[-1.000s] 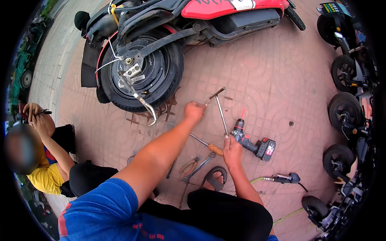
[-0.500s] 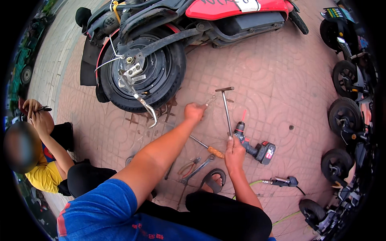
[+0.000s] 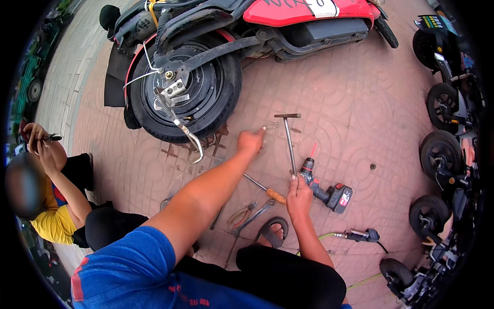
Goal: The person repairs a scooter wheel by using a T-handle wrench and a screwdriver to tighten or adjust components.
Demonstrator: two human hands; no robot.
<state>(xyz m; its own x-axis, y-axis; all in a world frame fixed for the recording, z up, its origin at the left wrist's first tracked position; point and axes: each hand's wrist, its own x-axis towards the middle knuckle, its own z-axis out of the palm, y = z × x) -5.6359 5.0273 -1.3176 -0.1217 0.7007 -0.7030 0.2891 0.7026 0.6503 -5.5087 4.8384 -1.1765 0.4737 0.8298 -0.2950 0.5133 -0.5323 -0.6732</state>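
Note:
My right hand grips the shaft of a metal T-handle tool, its crossbar raised. My left hand reaches forward, thumb and index finger at a small pale thing too indistinct to make out, left of the crossbar. Beside my right hand lies a cordless drill with a red-tipped bit. A wooden-handled tool, pliers and a combination wrench lie on the paving below my hands. Beyond them a red and black scooter lies on its side, rear wheel toward me.
At left, a person in a yellow top crouches, hands raised around a small dark object. A row of parked scooters lines the right side. An air tool with hose lies by my right forearm. My sandaled foot is among the tools.
The T-handle's crossbar has swung from a slant by my left fingers to nearly level, away from them. My right hand has shifted slightly down. The view has shifted a little.

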